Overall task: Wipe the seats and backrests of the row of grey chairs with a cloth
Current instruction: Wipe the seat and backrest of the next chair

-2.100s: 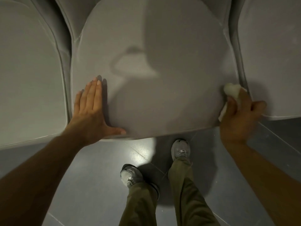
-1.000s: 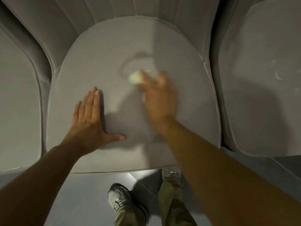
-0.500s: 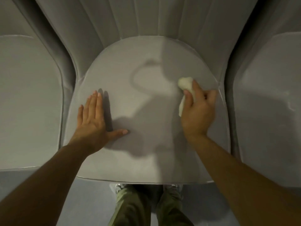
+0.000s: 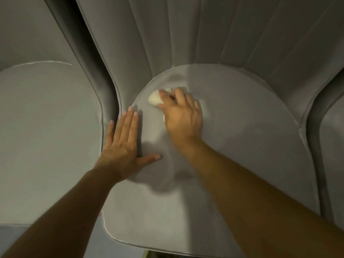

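The middle grey chair fills the head view, with its rounded seat (image 4: 242, 146) below a ribbed backrest (image 4: 204, 34). My right hand (image 4: 181, 112) holds a small bunched white cloth (image 4: 155, 98) against the seat's back left part, fingers curled over it. My left hand (image 4: 122, 144) lies flat on the seat's left edge with straight fingers and the thumb spread out to the right.
A second grey chair seat (image 4: 46, 136) sits close on the left, and the edge of a third chair (image 4: 335, 146) shows at the far right. A strip of grey-blue floor (image 4: 115, 248) is visible below the seats' front edges.
My right hand has swept the cloth from the seat's right side across to its back left. The left hand stays flat on the seat. The view has shifted left and upward.
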The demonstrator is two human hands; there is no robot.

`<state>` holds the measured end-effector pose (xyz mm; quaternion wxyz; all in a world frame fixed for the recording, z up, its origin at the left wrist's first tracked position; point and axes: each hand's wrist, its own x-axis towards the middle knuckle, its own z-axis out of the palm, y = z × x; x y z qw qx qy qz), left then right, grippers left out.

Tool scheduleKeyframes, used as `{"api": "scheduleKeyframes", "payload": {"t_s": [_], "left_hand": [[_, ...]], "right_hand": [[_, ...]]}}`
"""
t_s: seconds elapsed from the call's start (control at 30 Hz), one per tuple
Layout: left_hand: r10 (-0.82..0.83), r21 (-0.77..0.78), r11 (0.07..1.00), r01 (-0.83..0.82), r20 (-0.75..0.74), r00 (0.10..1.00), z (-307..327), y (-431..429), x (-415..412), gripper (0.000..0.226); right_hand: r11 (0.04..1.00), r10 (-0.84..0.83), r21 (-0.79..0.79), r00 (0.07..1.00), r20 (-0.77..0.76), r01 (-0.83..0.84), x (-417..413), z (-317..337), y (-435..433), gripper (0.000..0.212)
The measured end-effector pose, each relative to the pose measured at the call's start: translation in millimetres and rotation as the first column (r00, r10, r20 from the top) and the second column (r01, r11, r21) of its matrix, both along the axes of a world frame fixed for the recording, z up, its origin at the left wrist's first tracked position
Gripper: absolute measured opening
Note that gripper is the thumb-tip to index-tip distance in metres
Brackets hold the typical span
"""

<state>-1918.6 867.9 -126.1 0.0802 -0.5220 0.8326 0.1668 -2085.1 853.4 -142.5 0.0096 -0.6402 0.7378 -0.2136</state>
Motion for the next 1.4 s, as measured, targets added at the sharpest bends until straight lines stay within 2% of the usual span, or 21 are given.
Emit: {"api": "scheduleKeyframes", "payload": {"t_s": [0.07,0.2,0.23,0.3,0.37,0.43,0.57,0.67,0.77,0.97,1.13,1.3,1.4], "left_hand": [[-0.016,-0.029,0.999,0.016,-0.011,1.000,-3.3,-5.2,-1.7,0.108],[-0.051,-0.041,0.998,0.050,-0.019,0.999,-0.6,-11.5,-6.6,0.106],[-0.052,-0.033,0.998,0.051,-0.019,0.998,1.3,-13.2,-7.4,0.107],[-0.051,-0.023,0.998,0.051,-0.006,0.999,6.1,-15.3,-10.4,0.109],[-0.030,-0.050,0.998,0.030,0.004,1.000,10.6,-17.2,-13.7,0.113],[0.007,-0.085,0.996,-0.005,0.027,1.000,14.6,-20.5,-15.7,0.113],[0.070,-0.215,0.975,-0.059,0.044,0.997,18.5,-30.8,-16.6,0.106],[0.091,-0.353,0.932,-0.080,0.014,0.996,18.6,-43.9,-19.5,0.102],[0.116,-0.483,0.868,-0.114,-0.026,0.993,13.7,-62.1,-22.0,0.105],[0.188,-0.678,0.707,-0.200,-0.093,0.978,-4.9,-88.5,-31.3,0.107],[0.232,-0.734,0.617,-0.284,-0.175,0.957,-17.8,-97.3,-41.8,0.100],[0.171,-0.783,0.549,-0.294,-0.239,0.956,-26.7,-103.1,-38.8,0.097],[0.193,-0.772,0.523,-0.361,-0.305,0.932,-33.4,-104.0,-36.7,0.096]], "right_hand": [[0.997,-0.073,0.011,0.997,0.006,0.073,-14.8,-4.4,-9.0,0.033],[0.927,-0.375,0.074,0.923,0.088,0.369,-82.3,-10.3,24.3,0.037],[0.893,-0.450,0.084,0.880,0.150,0.442,-101.3,-11.4,40.6,0.034],[0.751,-0.651,0.099,0.706,0.280,0.653,-131.9,-9.6,70.8,0.026],[0.670,-0.741,0.140,0.650,0.169,0.729,-145.7,-4.1,91.8,0.031],[0.656,-0.754,0.141,0.634,0.171,0.742,-148.0,3.3,98.0,0.034],[0.754,-0.635,0.075,0.696,0.335,0.652,-126.0,12.6,70.2,0.035],[0.813,-0.471,-0.075,0.729,0.497,0.577,-95.5,19.1,28.6,0.032],[0.857,-0.324,-0.184,0.781,0.533,0.482,-72.6,19.2,-6.7,0.031],[0.878,-0.156,-0.293,0.806,0.571,0.378,-56.2,3.3,-40.6,0.030],[0.803,-0.049,-0.408,0.729,0.682,0.435,-37.0,1.3,-57.3,0.028],[0.717,0.087,-0.499,0.649,0.756,0.486,-3.7,4.6,-77.0,0.029],[0.661,0.144,-0.563,0.652,0.744,0.496,14.2,2.0,-82.7,0.027]]}}
